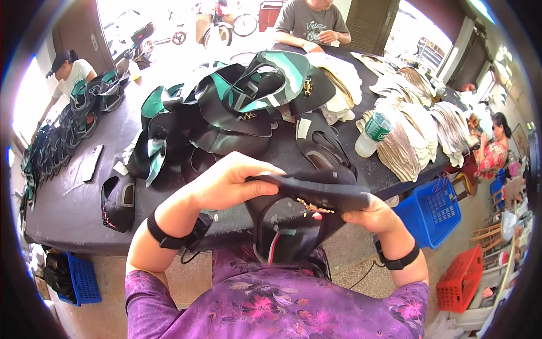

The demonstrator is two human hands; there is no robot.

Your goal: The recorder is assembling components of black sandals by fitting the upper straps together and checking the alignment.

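Observation:
Between my hands, in front of my chest, is a black sun visor [333,194] with a gold ornament on its front and a narrow striped label inside the hanging part. My left hand [244,176] grips one end, thumb on top. My right hand [374,216] pinches the other end; part of its fingers is behind the piece. Just beyond lies another black piece [323,148] with a pale tag. A heap of black visors [234,121] with teal linings, some with gold ornaments, covers the table's middle.
On the dark table [62,226] are a phone-like object [93,163], a black cap [117,203], a plastic bottle [374,133] and stacks of cream pieces [403,138]. Blue crates [432,217] and a red crate [460,279] stand on the floor. Other people work around the table.

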